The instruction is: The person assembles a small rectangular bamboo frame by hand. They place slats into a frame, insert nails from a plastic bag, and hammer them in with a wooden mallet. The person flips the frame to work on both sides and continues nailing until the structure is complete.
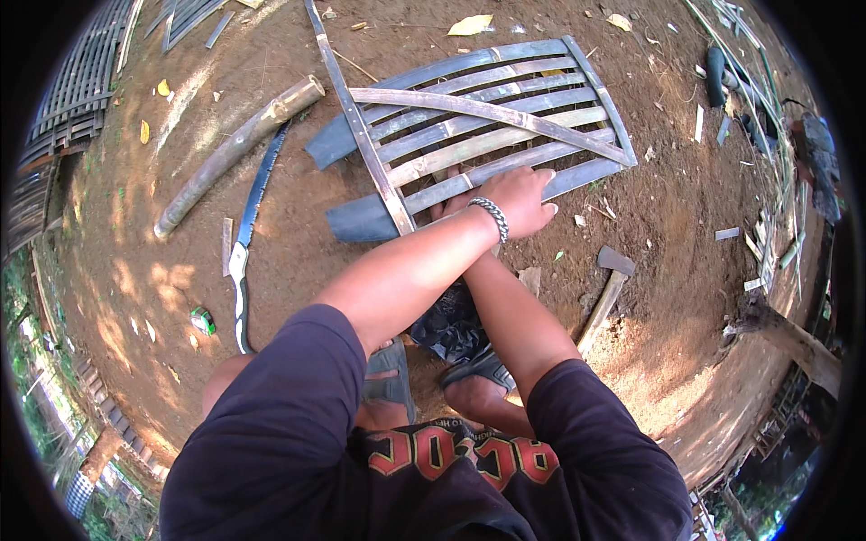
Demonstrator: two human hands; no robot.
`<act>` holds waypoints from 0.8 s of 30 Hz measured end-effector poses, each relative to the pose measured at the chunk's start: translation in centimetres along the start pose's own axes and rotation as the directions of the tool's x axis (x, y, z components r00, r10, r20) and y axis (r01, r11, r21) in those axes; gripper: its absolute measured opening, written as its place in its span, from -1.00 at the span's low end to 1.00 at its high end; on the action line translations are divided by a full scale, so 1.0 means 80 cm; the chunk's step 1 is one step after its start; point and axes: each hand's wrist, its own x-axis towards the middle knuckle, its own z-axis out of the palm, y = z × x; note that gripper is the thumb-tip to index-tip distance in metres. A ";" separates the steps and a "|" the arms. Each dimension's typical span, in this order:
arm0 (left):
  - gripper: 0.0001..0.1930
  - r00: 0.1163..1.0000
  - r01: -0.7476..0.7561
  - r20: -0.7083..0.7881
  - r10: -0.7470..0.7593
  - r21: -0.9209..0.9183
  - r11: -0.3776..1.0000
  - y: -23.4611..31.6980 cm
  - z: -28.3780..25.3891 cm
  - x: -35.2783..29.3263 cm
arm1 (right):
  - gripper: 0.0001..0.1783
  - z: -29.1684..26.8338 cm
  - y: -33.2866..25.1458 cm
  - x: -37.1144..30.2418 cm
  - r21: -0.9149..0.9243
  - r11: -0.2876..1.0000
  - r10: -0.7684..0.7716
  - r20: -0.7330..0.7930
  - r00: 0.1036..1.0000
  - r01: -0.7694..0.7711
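A panel of split bamboo slats (492, 106) lies on the dirt ahead of me, with a diagonal brace and a strip across each end. My forearms cross, the left over the right. Wearing a chain bracelet, my left hand (520, 200) is closed at the panel's nearest slats, its thumb showing at the right. Beneath the left wrist, my right hand (447, 206) reaches the near slats; most of its fingers are hidden. A long bamboo strip (354, 117) crosses the panel's left part and extends past its far side.
To the left lie a thick bamboo pole (236, 155), a curved pruning saw (250, 221) and a green tape measure (202, 320). A hatchet (606, 293) rests at my right, near my sandaled feet. Bamboo scraps (767, 243) are piled along the right side.
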 end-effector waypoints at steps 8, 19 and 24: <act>-0.40 1.000 0.020 0.011 -0.020 0.000 1.000 -0.034 0.021 0.007 | -0.22 -0.066 0.030 -0.153 -0.286 0.951 -0.105 0.048 0.993 0.114; -0.43 0.960 -0.274 -0.042 0.277 0.058 0.960 -0.069 0.011 -0.024 | -0.26 -0.108 0.084 -0.257 -0.151 0.938 -0.308 0.052 0.950 0.312; -0.63 0.938 -0.295 -0.131 0.322 0.188 0.937 -0.117 -0.055 -0.057 | -0.46 -0.098 0.096 -0.263 0.019 0.949 -0.311 -0.114 0.944 0.315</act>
